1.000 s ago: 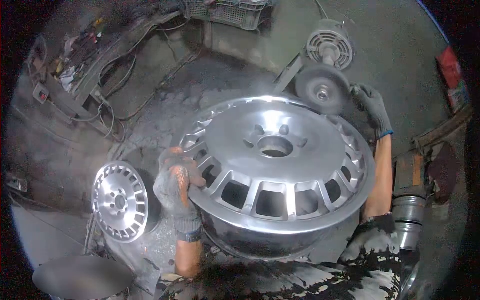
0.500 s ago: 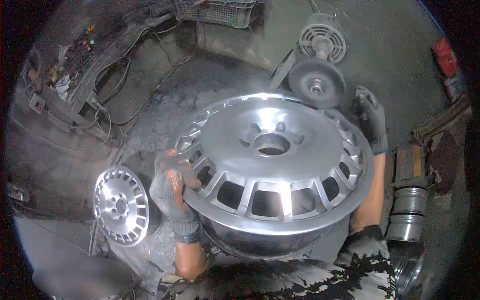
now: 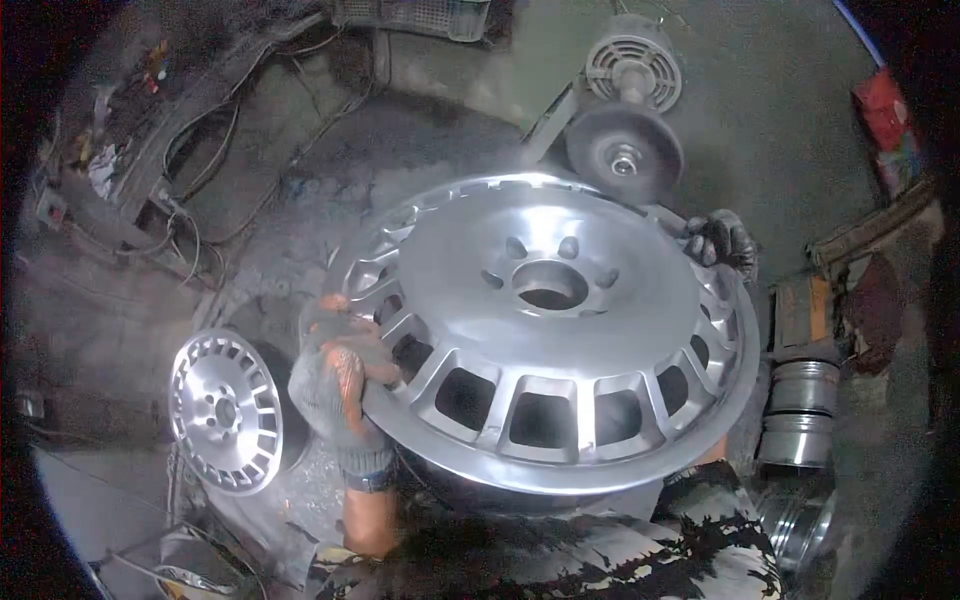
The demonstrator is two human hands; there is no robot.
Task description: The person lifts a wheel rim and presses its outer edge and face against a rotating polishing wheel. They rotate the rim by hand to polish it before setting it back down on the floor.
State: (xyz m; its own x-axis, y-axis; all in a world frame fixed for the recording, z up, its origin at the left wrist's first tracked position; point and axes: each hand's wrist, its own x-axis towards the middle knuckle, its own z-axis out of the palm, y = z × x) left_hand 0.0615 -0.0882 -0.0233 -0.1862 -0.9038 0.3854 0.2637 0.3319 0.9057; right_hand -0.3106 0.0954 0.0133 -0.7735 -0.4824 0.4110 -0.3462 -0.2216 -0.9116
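Note:
A large silver alloy wheel (image 3: 470,250) with slotted openings round its outer part lies face up before me, tilted. My left hand (image 3: 345,380), in a grey glove with orange on the fingers, grips its left edge with the fingers in a slot. At the upper right edge, my right hand (image 3: 727,246) in a dark, dirty glove has its fingers curled over the rim; the forearm is mostly hidden behind the wheel. Just beyond the far edge is a round buffing wheel (image 3: 610,150) on a motor (image 3: 632,62), overlapping the rim in this view.
A second slotted alloy wheel (image 3: 228,412) leans at the left. Shiny metal barrels (image 3: 800,410) are stacked at the right. Cables (image 3: 230,150) run along the left side, and a plastic crate (image 3: 420,14) is at the back. Something red (image 3: 885,112) hangs far right.
My right hand has come down from beside the buffing wheel and taken hold of the rim. The alloy wheel has turned and tilted a little, while my left hand keeps its grip.

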